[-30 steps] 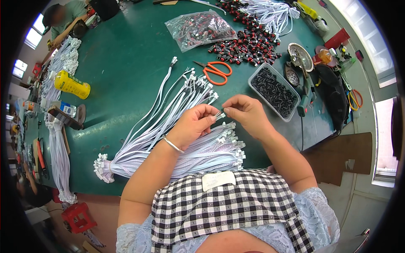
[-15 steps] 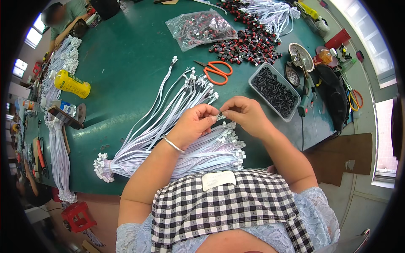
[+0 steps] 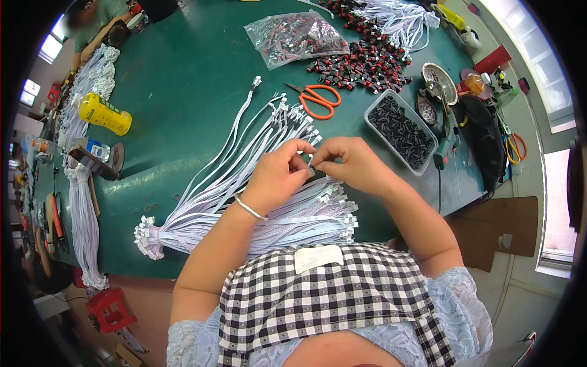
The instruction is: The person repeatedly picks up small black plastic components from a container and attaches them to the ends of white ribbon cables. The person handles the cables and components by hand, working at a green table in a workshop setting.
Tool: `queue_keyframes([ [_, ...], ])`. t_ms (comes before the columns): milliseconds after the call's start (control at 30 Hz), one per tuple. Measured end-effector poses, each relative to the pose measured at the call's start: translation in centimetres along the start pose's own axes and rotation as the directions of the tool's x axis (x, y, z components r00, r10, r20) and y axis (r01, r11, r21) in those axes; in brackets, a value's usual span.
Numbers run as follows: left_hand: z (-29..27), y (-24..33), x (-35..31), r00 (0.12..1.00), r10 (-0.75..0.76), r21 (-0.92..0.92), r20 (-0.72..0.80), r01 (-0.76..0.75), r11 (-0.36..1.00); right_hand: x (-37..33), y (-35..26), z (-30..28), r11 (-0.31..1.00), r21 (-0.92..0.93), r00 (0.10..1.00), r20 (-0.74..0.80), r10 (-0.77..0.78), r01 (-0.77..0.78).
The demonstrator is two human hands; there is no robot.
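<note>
My left hand (image 3: 278,175) and my right hand (image 3: 350,164) meet fingertip to fingertip above a fanned bundle of flat white cables (image 3: 293,223). Thumb and forefinger of the left are closed on a cable end, largely hidden by the fingers. The right pinches a small dark piece against it, too small to make out fully. White plugs (image 3: 147,237) are gathered at the bundle's left end. Several cables beyond my left hand carry dark pieces near their tips. Right of my hands, a clear plastic box (image 3: 369,117) holds many short black tubes (image 3: 400,131).
Orange-handled scissors (image 3: 319,101) lie beyond the cables. Behind them are a clear bag (image 3: 293,38) and a heap of black-and-red parts (image 3: 367,64). A metal bowl (image 3: 440,82) and a green corded tool (image 3: 447,144) stand right. A yellow bottle (image 3: 105,114) lies left; another person sits far left.
My fingertips have shifted slightly left and stay together. The small pale-and-dark end seen between them before is now more covered by the fingers.
</note>
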State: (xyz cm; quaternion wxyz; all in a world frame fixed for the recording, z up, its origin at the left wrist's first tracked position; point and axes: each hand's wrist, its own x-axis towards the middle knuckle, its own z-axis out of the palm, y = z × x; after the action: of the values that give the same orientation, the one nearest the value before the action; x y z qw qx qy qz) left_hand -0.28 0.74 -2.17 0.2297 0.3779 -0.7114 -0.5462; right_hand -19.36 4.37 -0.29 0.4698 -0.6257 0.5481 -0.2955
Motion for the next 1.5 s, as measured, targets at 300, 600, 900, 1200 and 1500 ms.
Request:
queue_keyframes([
  [300,0.2,-1.4,1.1,0.883,0.434,0.577,-0.179,-0.263,0.773,0.3,0.7,-2.6,0.824,-0.534,0.866,-0.305,-0.395,0.188],
  [600,1.0,0.8,-0.7,0.985,0.160,0.724,-0.060,-0.068,0.686,-6.0,1.2,-9.2,0.262,-0.910,0.939,-0.341,-0.035,-0.321],
  [900,1.3,-0.4,-0.3,0.991,0.120,0.319,-0.068,-0.092,0.943,-6.1,4.0,-9.4,0.399,-0.882,0.949,-0.306,-0.081,-0.250],
  [1200,0.3,0.4,0.4,0.934,-0.311,-0.279,0.175,0.350,0.894,-6.1,5.4,-9.9,0.430,-0.864,0.925,-0.352,-0.144,-0.261],
  [1500,0.6,-0.1,0.3,0.944,-0.294,-0.351,0.152,0.330,0.876,-6.2,1.5,-8.2,0.705,-0.708,0.911,-0.308,-0.273,-0.027],
])
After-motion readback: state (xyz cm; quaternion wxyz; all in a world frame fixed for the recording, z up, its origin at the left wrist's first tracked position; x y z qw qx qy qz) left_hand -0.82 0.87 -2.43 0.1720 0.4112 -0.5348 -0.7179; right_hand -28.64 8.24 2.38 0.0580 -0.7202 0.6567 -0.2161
